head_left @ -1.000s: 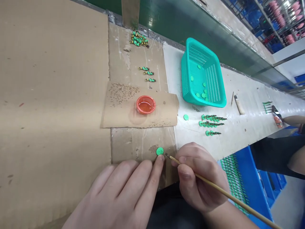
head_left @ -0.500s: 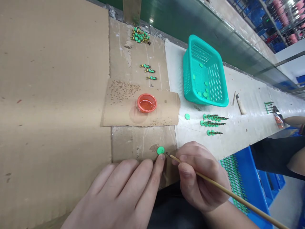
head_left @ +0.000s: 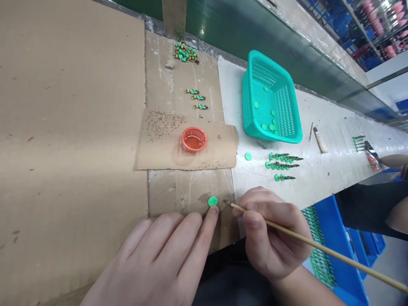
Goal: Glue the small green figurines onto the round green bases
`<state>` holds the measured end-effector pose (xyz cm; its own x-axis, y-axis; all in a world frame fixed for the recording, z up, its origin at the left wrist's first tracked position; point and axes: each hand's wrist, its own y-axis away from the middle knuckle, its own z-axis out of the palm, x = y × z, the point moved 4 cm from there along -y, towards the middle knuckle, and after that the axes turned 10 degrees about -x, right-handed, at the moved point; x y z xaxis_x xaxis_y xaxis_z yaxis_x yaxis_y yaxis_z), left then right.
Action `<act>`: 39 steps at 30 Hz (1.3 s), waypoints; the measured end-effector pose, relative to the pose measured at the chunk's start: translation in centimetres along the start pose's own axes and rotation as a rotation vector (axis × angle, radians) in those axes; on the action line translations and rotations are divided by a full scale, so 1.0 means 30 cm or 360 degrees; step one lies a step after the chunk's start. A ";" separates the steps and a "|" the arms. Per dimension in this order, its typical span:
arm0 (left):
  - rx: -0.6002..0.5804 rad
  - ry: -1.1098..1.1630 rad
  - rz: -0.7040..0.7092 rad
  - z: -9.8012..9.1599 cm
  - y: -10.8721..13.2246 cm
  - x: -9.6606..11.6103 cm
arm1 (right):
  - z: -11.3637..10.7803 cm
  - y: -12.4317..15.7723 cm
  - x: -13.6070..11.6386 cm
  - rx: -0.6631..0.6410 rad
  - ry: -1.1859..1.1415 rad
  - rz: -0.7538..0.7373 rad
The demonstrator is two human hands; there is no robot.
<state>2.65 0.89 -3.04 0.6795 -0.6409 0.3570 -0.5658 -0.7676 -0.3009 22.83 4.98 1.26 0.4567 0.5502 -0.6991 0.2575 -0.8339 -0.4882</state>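
The right hand (head_left: 274, 233) held a narrow pinch on a fine paintbrush (head_left: 318, 247), with the thumb and fingers closed around its bamboo handle. The brush tip hung just beside a small green plastic disc (head_left: 213, 201), apparently not touching it; the tip was too thin and blurred to make out clearly. The left hand (head_left: 156, 259) had no closed grip. It lay flat and open over a cardboard sheet (head_left: 79, 127), its index fingertip (head_left: 214, 211) touching the lower edge of the disc. The right hand's far fingers were partly hidden behind its knuckles, and the handle's end ran out of the frame.

The disc sat on the cardboard near the edge of the worktop (head_left: 338, 170). Above it lay an orange cup (head_left: 194, 139) holding a shiny orange liquid, its exact contents impossible to tell. Farther up from the disc, beyond the cup, were three small green-and-yellow painted parts (head_left: 197, 97) and a heap of similar ones (head_left: 185, 53). Up and to the right of the disc stood a teal plastic basket (head_left: 270, 97) with loose green discs inside, and rows of green spiked parts (head_left: 282, 165) lay below it. Down and to the right of the disc, a blue crate (head_left: 338, 250) held more green parts, cut off by the right hand and the frame. At the far right, another person's forearm (head_left: 393, 160) reached in.
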 end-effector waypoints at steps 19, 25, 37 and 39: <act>-0.0097 -0.0065 0.0020 -0.019 -0.016 0.004 | 0.011 -0.027 0.001 -0.0226 -0.0039 0.0051; -0.0095 -0.0054 0.0036 -0.014 -0.013 -0.001 | 0.014 -0.022 -0.001 -0.0245 -0.0035 0.0057; -0.0113 -0.0021 -0.0025 -0.008 -0.002 -0.004 | 0.013 -0.014 0.004 -0.0257 -0.0074 0.0066; -0.0111 0.0003 -0.0070 -0.005 0.007 -0.006 | 0.007 -0.005 0.002 -0.0231 -0.0072 0.0050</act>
<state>2.33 0.86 -3.02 0.7037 -0.6065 0.3701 -0.5667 -0.7933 -0.2226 22.65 5.15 1.16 0.4286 0.5224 -0.7371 0.3657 -0.8464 -0.3872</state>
